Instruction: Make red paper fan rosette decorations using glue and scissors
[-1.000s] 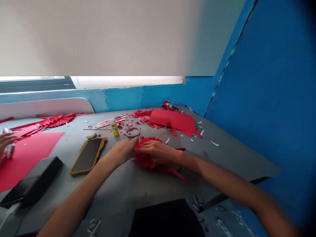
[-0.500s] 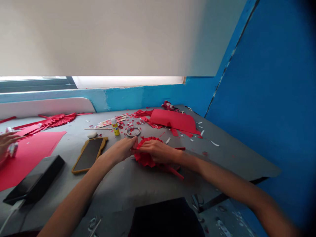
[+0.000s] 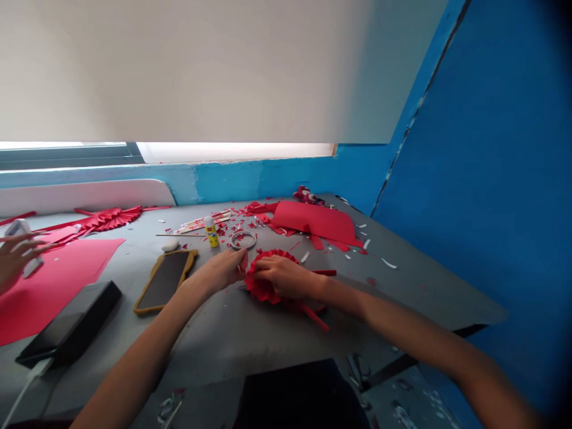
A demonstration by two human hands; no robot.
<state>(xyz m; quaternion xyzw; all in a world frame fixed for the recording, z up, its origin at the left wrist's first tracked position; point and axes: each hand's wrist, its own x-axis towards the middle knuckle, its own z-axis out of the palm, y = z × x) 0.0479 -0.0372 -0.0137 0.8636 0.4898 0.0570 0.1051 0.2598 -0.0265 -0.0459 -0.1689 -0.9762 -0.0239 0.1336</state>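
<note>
A round red pleated paper rosette (image 3: pixel 263 291) lies on the grey table, with red paper strips (image 3: pixel 315 316) sticking out to its right. My right hand (image 3: pixel 286 277) is over its middle, fingers bent and closed on the folds. At the rosette's left edge is my left hand (image 3: pixel 231 266), fingertips pinched together; whatever they hold is too small to make out. Just beyond my hands lies a roll of tape (image 3: pixel 243 240), beside an upright yellow glue stick (image 3: pixel 211 232).
A phone in a yellow case (image 3: pixel 166 280) and a black box with a cable (image 3: pixel 69 325) lie left. Another person's hand (image 3: pixel 18 256) is over red paper (image 3: pixel 67 286) at far left. Red sheets (image 3: pixel 317 220), paper scraps and a plush toy (image 3: pixel 304 194) are at the back.
My left fingertips have drawn slightly apart from my right hand, which stays on the rosette. The other person's hand at far left has shifted. The view has moved a little.
</note>
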